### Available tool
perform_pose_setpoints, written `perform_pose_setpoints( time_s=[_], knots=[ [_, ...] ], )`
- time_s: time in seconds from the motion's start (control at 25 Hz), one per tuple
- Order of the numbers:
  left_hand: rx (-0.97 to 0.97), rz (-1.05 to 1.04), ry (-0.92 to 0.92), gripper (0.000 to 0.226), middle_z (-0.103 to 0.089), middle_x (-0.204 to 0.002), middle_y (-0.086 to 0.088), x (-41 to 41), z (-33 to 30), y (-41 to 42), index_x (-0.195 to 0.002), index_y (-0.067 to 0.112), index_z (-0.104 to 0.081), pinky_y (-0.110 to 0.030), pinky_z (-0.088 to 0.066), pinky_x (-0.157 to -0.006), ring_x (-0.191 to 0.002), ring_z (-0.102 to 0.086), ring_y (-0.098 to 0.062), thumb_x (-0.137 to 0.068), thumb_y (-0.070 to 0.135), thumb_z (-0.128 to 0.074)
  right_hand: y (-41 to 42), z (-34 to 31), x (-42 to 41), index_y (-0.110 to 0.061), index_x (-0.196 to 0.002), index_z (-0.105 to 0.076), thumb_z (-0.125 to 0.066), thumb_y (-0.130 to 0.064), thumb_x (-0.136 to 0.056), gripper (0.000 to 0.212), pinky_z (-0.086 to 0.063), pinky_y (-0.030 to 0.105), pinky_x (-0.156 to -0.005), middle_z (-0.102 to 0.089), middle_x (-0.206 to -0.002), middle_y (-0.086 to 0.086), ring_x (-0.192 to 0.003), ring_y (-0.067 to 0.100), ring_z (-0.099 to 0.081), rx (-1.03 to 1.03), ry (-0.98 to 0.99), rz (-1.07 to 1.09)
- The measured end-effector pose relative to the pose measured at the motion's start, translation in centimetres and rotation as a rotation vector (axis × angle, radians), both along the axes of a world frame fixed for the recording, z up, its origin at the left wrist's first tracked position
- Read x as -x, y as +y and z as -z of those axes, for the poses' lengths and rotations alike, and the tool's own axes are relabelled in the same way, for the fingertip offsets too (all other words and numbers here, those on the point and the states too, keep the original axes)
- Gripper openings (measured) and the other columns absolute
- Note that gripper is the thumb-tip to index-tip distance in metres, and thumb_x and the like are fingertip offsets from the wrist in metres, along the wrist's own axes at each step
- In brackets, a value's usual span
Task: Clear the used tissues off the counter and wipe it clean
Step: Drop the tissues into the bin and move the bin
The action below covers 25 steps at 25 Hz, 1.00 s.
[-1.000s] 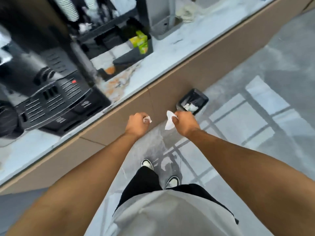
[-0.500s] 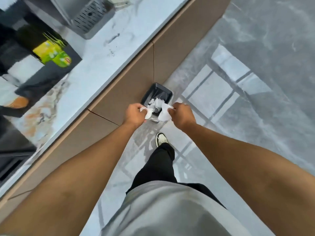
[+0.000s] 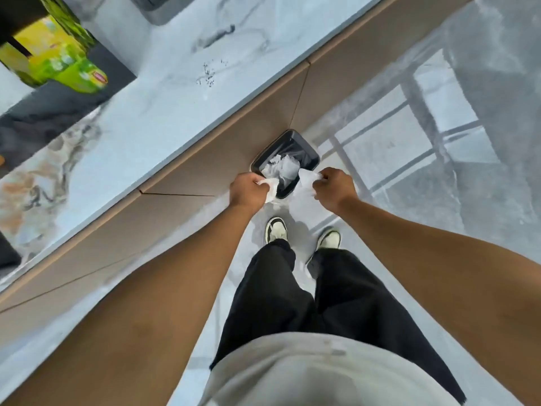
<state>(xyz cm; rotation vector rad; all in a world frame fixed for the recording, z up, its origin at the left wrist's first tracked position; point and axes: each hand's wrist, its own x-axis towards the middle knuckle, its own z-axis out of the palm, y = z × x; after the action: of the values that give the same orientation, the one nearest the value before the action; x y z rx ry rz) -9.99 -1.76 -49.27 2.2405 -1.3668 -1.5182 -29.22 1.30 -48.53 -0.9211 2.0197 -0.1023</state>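
Note:
My left hand (image 3: 248,190) is shut on a crumpled white tissue (image 3: 270,191) that hangs below the fist. My right hand (image 3: 333,188) grips a second white tissue (image 3: 306,178). Both hands hover just above the near rim of a small black bin (image 3: 307,149) standing on the floor against the counter's brown front. Crumpled white tissues (image 3: 282,168) lie inside the bin. The pale marble counter (image 3: 152,112) runs along the left, with dark crumbs (image 3: 208,76) scattered near its edge.
Green and yellow tea boxes (image 3: 63,68) sit in a black organiser (image 3: 55,112) at the counter's back left. Brownish stains (image 3: 26,186) mark the marble at the far left. My two shoes (image 3: 276,230) stand on the grey floor just short of the bin.
I have stepped closer to the bin, and both feet now stand before it. My hands have spread apart over its near rim, each still holding its tissue.

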Motion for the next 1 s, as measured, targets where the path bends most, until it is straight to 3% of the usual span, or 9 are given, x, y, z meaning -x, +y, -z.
perform_pose_setpoints(
  time_s=[0.16,0.24,0.4,0.56,0.72,0.88,1.0],
  knots=[
    [-0.083,-0.169,0.015,0.014,-0.074,-0.089,-0.013,1.5,6.8,-0.9,-0.072,0.024,-0.060,-0.048,-0.063,-0.068,-0.073,-0.074,-0.033,-0.077,0.012,-0.066,-2.6,7.6,0.8,-0.009,-0.094,-0.066,-0.049,-0.014,-0.081,0.022,-0.049,0.030,-0.069,-0.073,-0.093,0.018,-0.088,0.035,-0.066,-0.052,-0.033,-0.068],
    [-0.115,-0.221,-0.001,0.015,-0.074,-0.083,-0.013,2.2,10.8,-1.4,-0.073,0.024,-0.058,-0.047,-0.063,-0.069,-0.070,-0.074,-0.032,-0.077,0.012,-0.066,-3.8,12.0,1.3,-0.010,-0.094,-0.066,-0.048,-0.016,-0.080,0.024,-0.059,0.040,-0.075,-0.073,-0.092,0.019,-0.086,0.037,-0.070,-0.079,-0.079,-0.029],
    [-0.171,-0.373,0.014,0.009,-0.073,-0.073,-0.008,3.6,18.3,-2.4,-0.083,0.019,-0.062,-0.039,-0.063,-0.057,-0.053,-0.073,-0.019,-0.082,0.012,-0.067,-5.7,20.6,2.1,-0.010,-0.097,-0.065,-0.052,-0.016,-0.075,0.026,-0.060,0.051,-0.078,-0.074,-0.089,0.018,-0.084,0.039,-0.071,-0.102,-0.136,-0.007],
    [-0.201,-0.472,0.057,0.010,-0.072,-0.073,-0.006,4.0,23.5,-3.4,-0.089,0.017,-0.062,-0.038,-0.063,-0.059,-0.059,-0.074,-0.021,-0.084,0.012,-0.068,-7.8,26.1,2.8,-0.010,-0.102,-0.066,-0.056,-0.013,-0.076,0.028,-0.061,0.048,-0.079,-0.075,-0.084,0.016,-0.080,0.034,-0.074,-0.137,-0.151,-0.007],
    [-0.307,-0.493,0.110,0.026,-0.075,-0.093,-0.010,3.8,26.9,-3.9,-0.109,0.012,-0.062,-0.044,-0.064,-0.072,-0.070,-0.076,-0.022,-0.085,0.019,-0.070,-9.3,29.3,2.8,-0.007,-0.114,-0.065,-0.057,-0.010,-0.082,0.032,-0.062,0.048,-0.078,-0.076,-0.090,0.017,-0.078,0.030,-0.076,-0.169,-0.211,0.046],
    [-0.300,-0.255,0.046,0.033,-0.071,-0.112,-0.009,4.3,27.9,-3.6,-0.116,0.017,-0.061,-0.047,-0.060,-0.087,-0.095,-0.072,-0.029,-0.085,0.028,-0.068,-9.1,30.0,2.4,-0.014,-0.122,-0.057,-0.061,-0.015,-0.086,0.036,-0.062,0.044,-0.077,-0.065,-0.081,-0.001,-0.077,0.027,-0.075,-0.155,-0.261,0.003],
    [-0.289,-0.177,0.026,0.043,-0.068,-0.119,-0.009,4.6,26.9,-3.4,-0.124,0.018,-0.059,-0.047,-0.056,-0.093,-0.105,-0.068,-0.032,-0.084,0.032,-0.068,-8.3,29.3,2.7,-0.017,-0.118,-0.056,-0.060,-0.019,-0.084,0.034,-0.055,0.042,-0.076,-0.062,-0.087,0.003,-0.078,0.032,-0.064,-0.154,-0.286,-0.017]
  ],
)
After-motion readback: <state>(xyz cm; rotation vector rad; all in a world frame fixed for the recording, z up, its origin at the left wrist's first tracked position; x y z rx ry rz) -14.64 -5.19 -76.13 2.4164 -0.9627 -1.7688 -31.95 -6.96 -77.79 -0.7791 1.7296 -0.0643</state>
